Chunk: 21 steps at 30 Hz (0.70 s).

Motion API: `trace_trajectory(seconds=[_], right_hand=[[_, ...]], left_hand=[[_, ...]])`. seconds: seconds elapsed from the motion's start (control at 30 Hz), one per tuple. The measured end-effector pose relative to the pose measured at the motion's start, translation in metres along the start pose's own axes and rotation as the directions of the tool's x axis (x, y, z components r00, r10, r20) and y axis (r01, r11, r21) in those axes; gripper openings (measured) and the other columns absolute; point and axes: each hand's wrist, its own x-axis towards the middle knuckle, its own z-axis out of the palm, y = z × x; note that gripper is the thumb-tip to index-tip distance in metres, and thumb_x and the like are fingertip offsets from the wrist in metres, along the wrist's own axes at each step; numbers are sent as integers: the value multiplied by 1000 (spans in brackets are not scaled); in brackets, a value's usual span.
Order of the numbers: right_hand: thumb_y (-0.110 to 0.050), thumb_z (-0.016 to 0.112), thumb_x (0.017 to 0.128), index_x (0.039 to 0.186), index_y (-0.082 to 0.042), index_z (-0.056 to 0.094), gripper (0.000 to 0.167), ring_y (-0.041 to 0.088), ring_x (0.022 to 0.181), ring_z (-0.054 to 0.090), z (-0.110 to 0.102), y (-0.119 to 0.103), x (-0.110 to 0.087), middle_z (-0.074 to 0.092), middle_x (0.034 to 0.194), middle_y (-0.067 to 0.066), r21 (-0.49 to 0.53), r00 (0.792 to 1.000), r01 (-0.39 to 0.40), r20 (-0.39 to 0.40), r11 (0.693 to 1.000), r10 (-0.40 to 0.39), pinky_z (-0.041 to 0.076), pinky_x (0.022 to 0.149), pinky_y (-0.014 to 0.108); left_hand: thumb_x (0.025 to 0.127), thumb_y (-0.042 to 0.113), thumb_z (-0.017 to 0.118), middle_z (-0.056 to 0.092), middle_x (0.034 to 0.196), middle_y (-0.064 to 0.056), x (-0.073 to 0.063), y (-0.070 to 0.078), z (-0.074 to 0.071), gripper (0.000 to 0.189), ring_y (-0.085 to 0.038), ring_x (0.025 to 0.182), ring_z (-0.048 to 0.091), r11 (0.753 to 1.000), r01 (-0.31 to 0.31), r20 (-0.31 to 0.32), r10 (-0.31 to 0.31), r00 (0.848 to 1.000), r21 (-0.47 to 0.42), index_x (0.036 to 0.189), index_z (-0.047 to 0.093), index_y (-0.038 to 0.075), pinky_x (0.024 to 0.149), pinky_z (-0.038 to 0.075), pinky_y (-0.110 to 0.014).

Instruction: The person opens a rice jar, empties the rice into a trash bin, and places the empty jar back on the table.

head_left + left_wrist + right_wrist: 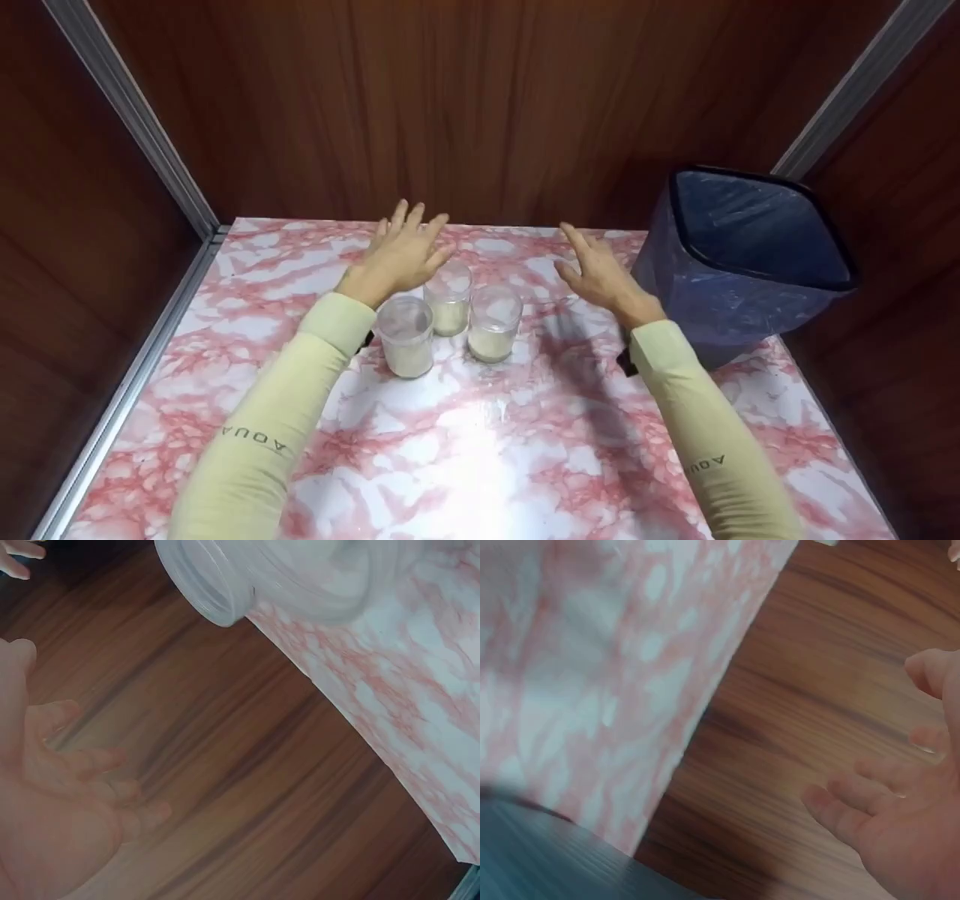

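Three clear jars, each with pale contents in its lower part, stand grouped on the table: a left jar [409,352], a back jar [450,315] and a right jar [493,337]. My left hand [397,259] hovers with fingers spread, overlapping the rim of the back jar in the head view. It holds nothing; in the left wrist view its palm faces inward, with clear jars at the top. To the right of the jars my right hand [600,277] is raised with fingers extended and nothing in it, near the lined bin [720,307].
The bin, with a black rim and plastic liner, stands at the table's right back. Red-and-white marbled covering lies over the table [420,450]. Dark wood panels [480,112] enclose the back and sides, joined by metal corner strips [142,97].
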Motion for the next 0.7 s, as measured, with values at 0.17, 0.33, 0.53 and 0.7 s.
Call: trace_trajectory(seconds=[0.17,0.33,0.53,0.7], right_hand=[[-20,60,95,154,-2,25,70,42,139,39,16,9,-10,37,153,25,124,1000,13,19,992,-15,31,116,52],[-18,64,91,152,2,26,74,43,142,35,36,11,-19,33,155,27,176,996,37,71,984,-50,27,118,53],[-21,70,86,152,0,28,81,42,140,38,56,10,-27,37,152,27,186,987,70,128,980,-95,31,116,54],[-30,72,87,156,-7,19,90,48,135,41,67,8,-30,31,156,24,334,967,-37,251,942,-51,39,108,58]], left_hand=[[103,53,33,17,163,-18,-2,11,9,61,-39,152,4,998,-55,-12,55,998,-20,155,27,22,120,12,-63],[103,51,36,21,163,-16,-3,20,18,60,-37,152,9,992,-118,-27,117,993,-40,153,32,20,121,14,-60],[103,45,41,31,158,-17,-7,33,30,55,-37,148,26,970,-227,-80,220,972,-84,149,39,14,119,23,-57],[103,41,44,42,152,-17,-9,43,43,50,-34,143,38,947,-311,-128,299,946,-87,145,46,14,116,31,-54]])
